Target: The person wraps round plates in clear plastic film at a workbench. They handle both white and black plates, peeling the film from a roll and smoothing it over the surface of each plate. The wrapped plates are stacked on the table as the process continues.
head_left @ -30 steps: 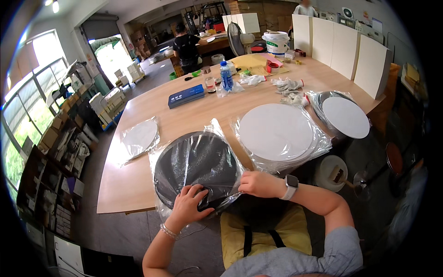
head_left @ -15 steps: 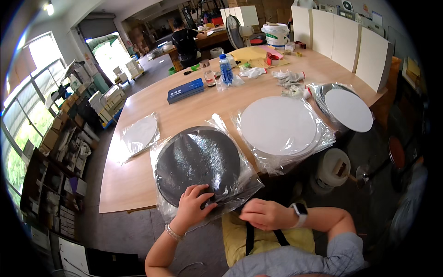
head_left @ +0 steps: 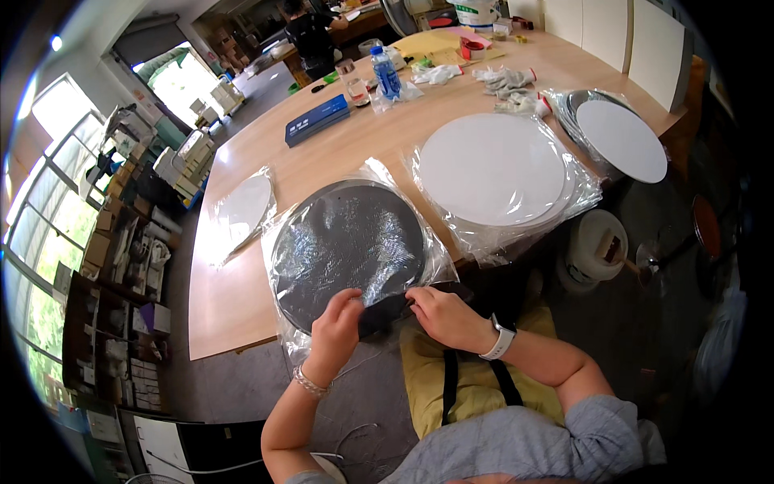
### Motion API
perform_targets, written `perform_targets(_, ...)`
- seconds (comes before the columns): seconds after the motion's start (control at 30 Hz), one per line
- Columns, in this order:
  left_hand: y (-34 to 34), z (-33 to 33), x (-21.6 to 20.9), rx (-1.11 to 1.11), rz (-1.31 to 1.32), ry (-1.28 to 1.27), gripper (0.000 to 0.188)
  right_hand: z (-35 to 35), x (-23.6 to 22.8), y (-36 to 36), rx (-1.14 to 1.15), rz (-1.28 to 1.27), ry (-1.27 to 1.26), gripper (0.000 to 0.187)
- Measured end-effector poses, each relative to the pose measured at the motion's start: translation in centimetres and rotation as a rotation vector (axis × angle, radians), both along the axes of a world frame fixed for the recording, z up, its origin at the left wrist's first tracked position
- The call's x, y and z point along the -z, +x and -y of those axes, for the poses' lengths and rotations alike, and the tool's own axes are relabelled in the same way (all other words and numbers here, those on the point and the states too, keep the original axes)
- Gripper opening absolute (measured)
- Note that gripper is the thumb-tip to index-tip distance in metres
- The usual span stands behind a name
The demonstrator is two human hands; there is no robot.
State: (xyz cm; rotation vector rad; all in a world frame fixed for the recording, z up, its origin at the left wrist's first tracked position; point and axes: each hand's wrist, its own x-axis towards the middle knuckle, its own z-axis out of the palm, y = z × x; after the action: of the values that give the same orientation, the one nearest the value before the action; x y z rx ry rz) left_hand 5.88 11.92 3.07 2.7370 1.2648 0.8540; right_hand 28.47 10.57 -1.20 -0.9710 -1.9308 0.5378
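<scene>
From the head-worn camera looking down, both bare hands are working at the near edge of a large, round, black, textured disc [head_left: 347, 234] inside a loose, clear plastic bag [head_left: 442, 260]; disc and bag are lying just beyond the grip, on a light wood-coloured table [head_left: 216, 310]. The right hand [head_left: 448, 317] is holding thumb and fingertips together, seemingly clamped on the bag's near edge. The left hand [head_left: 334, 329], just left of it, is curling its fingers at the disc's near rim; whether they are pinching film, I cannot tell. Beyond the grip, to the right, a large, white, round disc in clear plastic [head_left: 493, 169] is resting; beyond it to the left, a smaller, white, wrapped disc [head_left: 242, 208] is lying. Working well here is probably meaning the left hand steadying the rim while the right is drawing the film evenly, without tugging; the disc is apparently overhanging the table's edge.
</scene>
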Motion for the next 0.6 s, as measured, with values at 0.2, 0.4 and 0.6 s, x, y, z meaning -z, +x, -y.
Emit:
perform_targets(0.2, 1.0, 0.3, -1.1, 0.047, -0.159, -0.125, 0.031, -0.1, 0.4, 0.0, -0.008, -0.069, -0.064, 0.011)
perform_targets(0.4, 0.6, -0.7, -1.5, 0.066, -0.135, -0.282, 0.037, -0.4, 0.4, 0.5, -0.035, -0.171, -0.111, 0.008)
perform_targets(0.6, 0.5, -1.2, -2.1, 0.103, -0.121, -0.325, 0.027, 0.1, 1.2, 0.4, -0.076, -0.17, -0.174, 0.012)
